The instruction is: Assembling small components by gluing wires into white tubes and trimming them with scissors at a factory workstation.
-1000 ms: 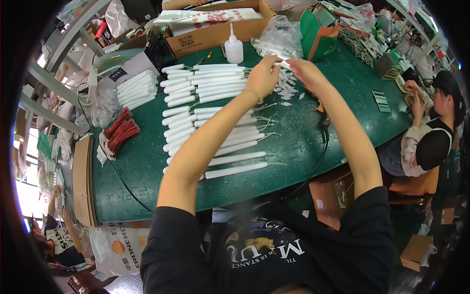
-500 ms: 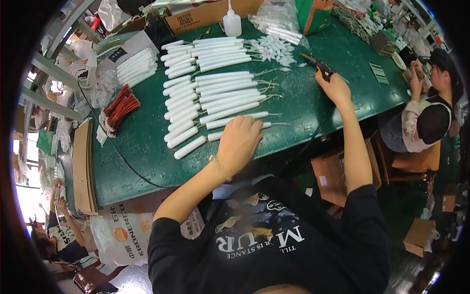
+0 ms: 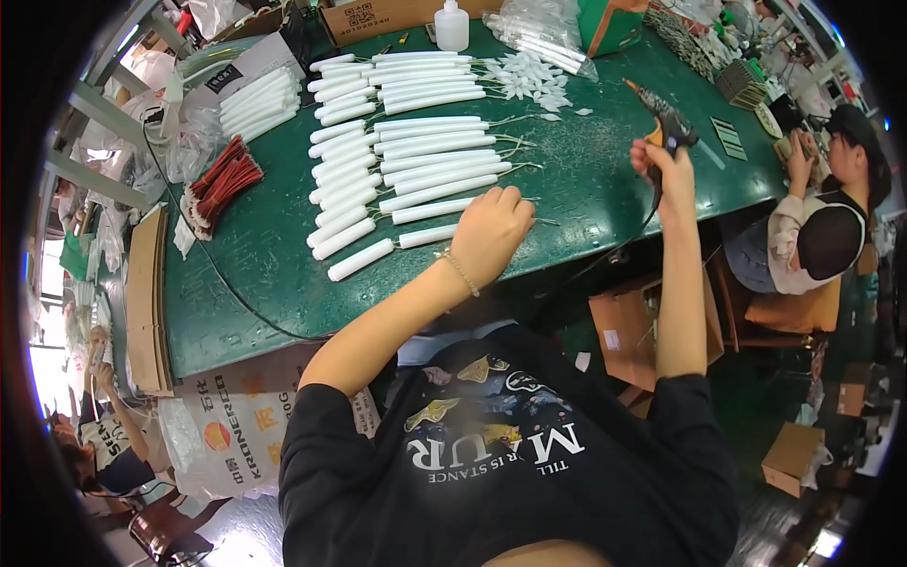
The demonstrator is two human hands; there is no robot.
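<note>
Rows of white candle-shaped tubes (image 3: 439, 161), joined in pairs by thin cords, lie across the green table. My left hand (image 3: 496, 231), with curled fingers, covers the right end of the nearest pair; its fingertips are hidden, so what they grip does not show. A pale wire end (image 3: 546, 221) sticks out beyond it. In my right hand (image 3: 669, 175) is a black and orange glue gun (image 3: 669, 126), raised over the table's right part, its nozzle toward the far left and a clear glue stick at its back. White leaf-shaped pieces (image 3: 529, 80) are heaped past the tubes.
On the left lie a bundle of red wires (image 3: 227, 180) and more white tubes (image 3: 260, 106). A white squeeze bottle (image 3: 452, 26) stands at the back beside plastic-bagged tubes (image 3: 543, 42). A dark cable (image 3: 227, 288) crosses the table. Another person (image 3: 817, 208) sits at the right.
My right hand has lifted the glue gun and turned it, moving slightly right. My left hand has slid right along the nearest tubes, and its fingers have curled in.
</note>
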